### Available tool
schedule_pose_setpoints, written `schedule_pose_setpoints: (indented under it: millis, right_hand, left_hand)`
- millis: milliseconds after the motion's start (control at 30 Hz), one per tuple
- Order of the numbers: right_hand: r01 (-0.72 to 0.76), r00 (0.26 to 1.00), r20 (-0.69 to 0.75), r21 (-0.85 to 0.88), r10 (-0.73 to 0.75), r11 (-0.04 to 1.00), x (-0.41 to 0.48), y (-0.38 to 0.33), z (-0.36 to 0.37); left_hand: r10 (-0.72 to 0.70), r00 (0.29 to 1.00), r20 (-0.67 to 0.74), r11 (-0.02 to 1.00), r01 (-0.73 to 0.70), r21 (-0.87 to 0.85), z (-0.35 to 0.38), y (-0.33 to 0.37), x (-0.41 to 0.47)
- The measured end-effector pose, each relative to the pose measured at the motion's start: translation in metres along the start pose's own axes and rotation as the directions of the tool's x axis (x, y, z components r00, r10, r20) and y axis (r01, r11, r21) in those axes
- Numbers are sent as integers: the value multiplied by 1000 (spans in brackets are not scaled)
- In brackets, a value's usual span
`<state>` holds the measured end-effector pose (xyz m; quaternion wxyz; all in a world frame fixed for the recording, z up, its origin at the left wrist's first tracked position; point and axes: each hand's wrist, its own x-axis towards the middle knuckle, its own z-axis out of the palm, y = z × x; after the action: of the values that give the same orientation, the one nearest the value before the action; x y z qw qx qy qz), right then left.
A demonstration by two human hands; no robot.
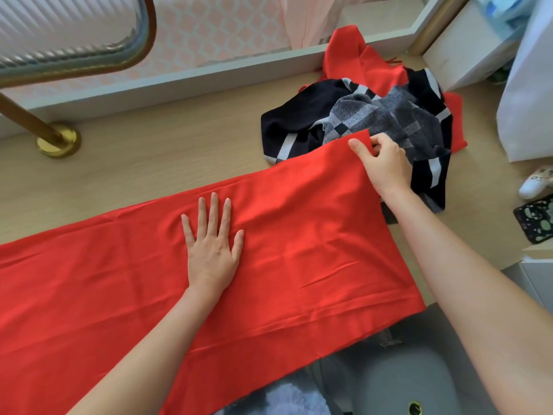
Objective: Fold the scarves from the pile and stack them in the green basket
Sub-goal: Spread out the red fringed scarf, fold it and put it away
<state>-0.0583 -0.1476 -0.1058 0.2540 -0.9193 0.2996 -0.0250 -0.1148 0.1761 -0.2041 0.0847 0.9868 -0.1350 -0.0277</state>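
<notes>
A long red scarf (119,289) lies spread flat across the wooden table (149,157), its near edge hanging over the table's front. My left hand (212,247) presses flat on its middle, fingers straight. My right hand (383,163) pinches the scarf's far right corner. Just behind that corner lies the pile: a black scarf with white stripes (296,121), a grey checked scarf (389,115) and another red scarf (347,55). No green basket is in view.
A brass lamp base (58,140) stands at the back left of the table. A white ledge (179,82) runs along the back. At the right lie a phone in a dark patterned case (538,220), a small white object (535,182) and white boxes.
</notes>
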Motion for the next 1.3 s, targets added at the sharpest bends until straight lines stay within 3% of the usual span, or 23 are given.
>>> schedule_pose_setpoints:
  millis: [167,333,467,600,700,833,900,967,1033,1100,1167,1300]
  right_hand:
    - [-83,995,-44,156,91,984,8,10,1]
    - [-51,998,-16,257,57,965,-6,25,-3]
    - [-98,992,93,180,82,979,-33,52,-6]
    - [-93,987,134,1,92,996,-55,83,2]
    - [-88,994,59,-47,91,995,-59,92,11]
    - [-141,989,-32,20,141,990,-60,96,14]
    - [-65,987,-150,1,65,998,-68,99,11]
    - [96,954,-280,-58,-109,994,-86,99,10]
    - [317,928,-179,-80,-327,945,-114,94,20]
    - [478,878,98,-108,-469,872,-146,88,36]
    - [546,827,264,-169,-496,821,-163,89,52]
    - [495,862,283,-298,-420,816,-156,102,58]
  left_hand:
    - [-8,1000,7,1000,8,3,-1,1,1]
    - [-15,999,31,1000,15,4,-1,0,2]
    - [-22,999,27,1000,22,-7,-4,0,4]
    - [99,995,-21,995,-99,-17,-11,19,6]
    - [135,991,22,990,-134,-34,-2,29,1]
    - [121,991,54,993,-122,5,5,26,-1]
    - [125,991,56,992,-126,3,4,27,0]
    - [130,991,44,991,-130,-3,4,28,0]
    - [138,990,25,990,-138,-7,3,29,-1]
    - [155,988,-17,988,-155,-24,-3,34,-3]
    - [178,983,-51,982,-181,-58,-11,45,-5]
    - [249,968,17,968,-248,-48,-6,58,-18]
